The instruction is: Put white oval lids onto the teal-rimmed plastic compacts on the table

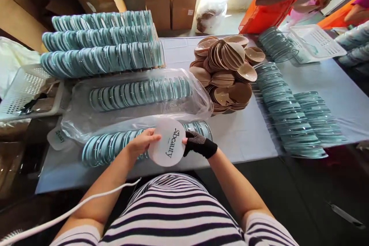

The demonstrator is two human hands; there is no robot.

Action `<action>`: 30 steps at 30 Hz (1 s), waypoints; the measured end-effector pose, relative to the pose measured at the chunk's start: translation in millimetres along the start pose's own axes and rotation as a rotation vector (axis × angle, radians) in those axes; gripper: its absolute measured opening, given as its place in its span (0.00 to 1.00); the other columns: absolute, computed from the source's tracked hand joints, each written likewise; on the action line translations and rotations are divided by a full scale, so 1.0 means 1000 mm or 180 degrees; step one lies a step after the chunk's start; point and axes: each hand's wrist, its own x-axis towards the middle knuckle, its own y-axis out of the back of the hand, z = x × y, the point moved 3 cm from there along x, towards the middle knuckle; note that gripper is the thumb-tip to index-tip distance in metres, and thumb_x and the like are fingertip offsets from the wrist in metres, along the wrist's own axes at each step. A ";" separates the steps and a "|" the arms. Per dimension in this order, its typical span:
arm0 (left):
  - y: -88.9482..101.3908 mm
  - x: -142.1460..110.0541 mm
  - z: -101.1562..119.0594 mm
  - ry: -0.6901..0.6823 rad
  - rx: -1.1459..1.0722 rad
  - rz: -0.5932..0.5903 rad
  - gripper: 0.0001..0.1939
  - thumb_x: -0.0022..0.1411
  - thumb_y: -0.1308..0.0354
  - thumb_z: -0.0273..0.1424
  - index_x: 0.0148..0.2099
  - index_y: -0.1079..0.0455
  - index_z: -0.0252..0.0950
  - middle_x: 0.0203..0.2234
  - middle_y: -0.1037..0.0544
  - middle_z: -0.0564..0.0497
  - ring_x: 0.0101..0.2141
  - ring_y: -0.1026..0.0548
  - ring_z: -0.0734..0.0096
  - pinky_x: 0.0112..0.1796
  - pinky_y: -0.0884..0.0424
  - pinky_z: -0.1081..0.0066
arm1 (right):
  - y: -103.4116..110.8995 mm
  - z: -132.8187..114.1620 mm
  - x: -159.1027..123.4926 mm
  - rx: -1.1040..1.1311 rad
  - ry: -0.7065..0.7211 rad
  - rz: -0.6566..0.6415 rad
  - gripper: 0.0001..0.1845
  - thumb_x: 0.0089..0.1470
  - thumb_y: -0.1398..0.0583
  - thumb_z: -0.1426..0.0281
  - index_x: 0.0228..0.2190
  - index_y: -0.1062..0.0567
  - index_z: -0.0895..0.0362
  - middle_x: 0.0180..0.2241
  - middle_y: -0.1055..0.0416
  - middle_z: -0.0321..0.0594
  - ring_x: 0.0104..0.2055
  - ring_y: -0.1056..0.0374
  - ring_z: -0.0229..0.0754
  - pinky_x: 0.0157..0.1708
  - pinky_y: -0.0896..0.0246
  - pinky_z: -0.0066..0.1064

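Observation:
A round whitish disc (166, 143) with "beauty" printed on it is held up between both hands near the table's front edge. My left hand (143, 142), bare, is closed on the disc's left edge with the thumb on its face. On the opposite edge, my right hand (198, 144) in a black dotted fingerless glove grips it, thumb in front. Just behind the disc lies a row of round glass discs (112, 148), partly hidden by my hands. Another row of glass discs (138, 94) rests on clear plastic wrap (77, 121) farther back.
Three long rows of glass discs (100, 59) stand at the back left. Piled brown discs (223, 78) sit right of centre, with more glass stacks (291, 111) beyond. White baskets (62, 96) flank the table. A co-worker in an orange apron (259, 7) stands at the back right.

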 end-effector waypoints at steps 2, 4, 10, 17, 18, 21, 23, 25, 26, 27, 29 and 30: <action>-0.005 0.004 -0.001 0.0102 -0.0361 -0.0109 0.30 0.43 0.32 0.51 0.39 0.24 0.30 0.31 0.19 0.40 0.32 0.21 0.54 0.34 0.26 0.63 | 0.003 0.005 -0.003 0.0360 0.0122 -0.0221 0.32 0.42 0.31 0.57 0.45 0.27 0.63 0.40 0.25 0.50 0.38 0.27 0.46 0.30 0.26 0.36; -0.008 0.007 -0.004 -0.0006 -0.0114 0.0182 0.27 0.44 0.31 0.50 0.36 0.24 0.30 0.31 0.18 0.40 0.33 0.21 0.55 0.34 0.26 0.65 | 0.010 0.011 -0.004 0.0395 0.0089 0.0266 0.36 0.37 0.29 0.56 0.45 0.28 0.63 0.39 0.25 0.49 0.36 0.27 0.43 0.29 0.27 0.33; -0.018 0.006 -0.026 0.0213 -0.0703 -0.0459 0.37 0.39 0.30 0.53 0.45 0.23 0.31 0.36 0.18 0.38 0.38 0.20 0.50 0.38 0.24 0.61 | 0.007 0.019 0.000 0.0485 0.0242 -0.0088 0.33 0.38 0.29 0.55 0.43 0.26 0.62 0.37 0.24 0.46 0.33 0.28 0.38 0.29 0.31 0.26; 0.001 -0.002 -0.033 0.0287 -0.0384 -0.0153 0.25 0.42 0.28 0.44 0.38 0.21 0.31 0.32 0.18 0.39 0.39 0.20 0.46 0.41 0.24 0.56 | -0.002 0.021 -0.003 -0.0048 -0.0070 0.0406 0.29 0.35 0.28 0.58 0.36 0.25 0.63 0.33 0.24 0.44 0.31 0.29 0.39 0.27 0.31 0.27; 0.001 -0.004 -0.036 0.0346 -0.0677 -0.0319 0.27 0.42 0.27 0.43 0.42 0.22 0.31 0.34 0.18 0.37 0.40 0.20 0.44 0.42 0.24 0.54 | -0.007 0.021 -0.004 0.0066 0.0022 0.0188 0.31 0.36 0.28 0.57 0.39 0.25 0.64 0.36 0.24 0.45 0.33 0.28 0.39 0.29 0.31 0.27; 0.003 -0.003 -0.047 0.0409 -0.1100 -0.0357 0.29 0.39 0.25 0.39 0.44 0.22 0.30 0.35 0.18 0.33 0.43 0.21 0.38 0.46 0.26 0.49 | -0.010 0.030 0.002 0.0517 0.0043 0.0345 0.36 0.32 0.27 0.59 0.42 0.26 0.63 0.35 0.24 0.44 0.31 0.30 0.37 0.28 0.33 0.26; 0.009 0.004 -0.055 0.0255 -0.1014 0.0139 0.29 0.39 0.25 0.39 0.44 0.22 0.30 0.38 0.18 0.34 0.47 0.22 0.40 0.51 0.28 0.49 | -0.005 0.041 0.009 0.0873 0.0090 0.1066 0.38 0.34 0.27 0.59 0.47 0.29 0.61 0.34 0.25 0.42 0.31 0.30 0.37 0.31 0.31 0.28; 0.014 0.011 -0.059 0.0014 -0.0982 0.0637 0.30 0.40 0.25 0.39 0.45 0.22 0.30 0.42 0.18 0.35 0.49 0.23 0.42 0.54 0.30 0.51 | -0.003 0.051 0.012 0.0980 0.0286 0.1667 0.40 0.44 0.32 0.56 0.56 0.35 0.57 0.41 0.25 0.43 0.36 0.28 0.39 0.36 0.29 0.32; 0.015 0.014 -0.061 -0.0107 -0.1016 0.0778 0.31 0.40 0.25 0.40 0.46 0.23 0.30 0.43 0.19 0.35 0.50 0.23 0.44 0.54 0.30 0.52 | -0.006 0.054 0.012 0.0847 0.0403 0.1843 0.40 0.49 0.36 0.55 0.60 0.39 0.54 0.47 0.27 0.45 0.41 0.27 0.40 0.40 0.28 0.35; 0.015 0.015 -0.062 -0.0202 -0.1062 0.0855 0.31 0.41 0.25 0.40 0.47 0.23 0.30 0.45 0.19 0.35 0.50 0.24 0.45 0.55 0.30 0.53 | -0.011 0.057 0.011 0.0537 0.0487 0.1950 0.39 0.53 0.39 0.54 0.62 0.42 0.52 0.53 0.30 0.46 0.48 0.28 0.43 0.46 0.28 0.39; 0.014 0.017 -0.063 -0.0336 -0.1120 0.0942 0.31 0.42 0.25 0.40 0.47 0.23 0.29 0.45 0.19 0.36 0.50 0.23 0.47 0.55 0.29 0.54 | -0.025 0.057 0.004 -0.0490 0.0655 0.2206 0.37 0.55 0.42 0.55 0.63 0.41 0.53 0.61 0.37 0.48 0.60 0.36 0.47 0.58 0.37 0.45; 0.013 0.017 -0.062 -0.0395 -0.1131 0.0993 0.29 0.43 0.25 0.39 0.46 0.23 0.29 0.45 0.19 0.36 0.49 0.23 0.48 0.55 0.29 0.54 | -0.033 0.055 0.000 -0.1054 0.0803 0.2361 0.36 0.55 0.43 0.56 0.63 0.39 0.55 0.63 0.40 0.49 0.64 0.42 0.49 0.63 0.44 0.46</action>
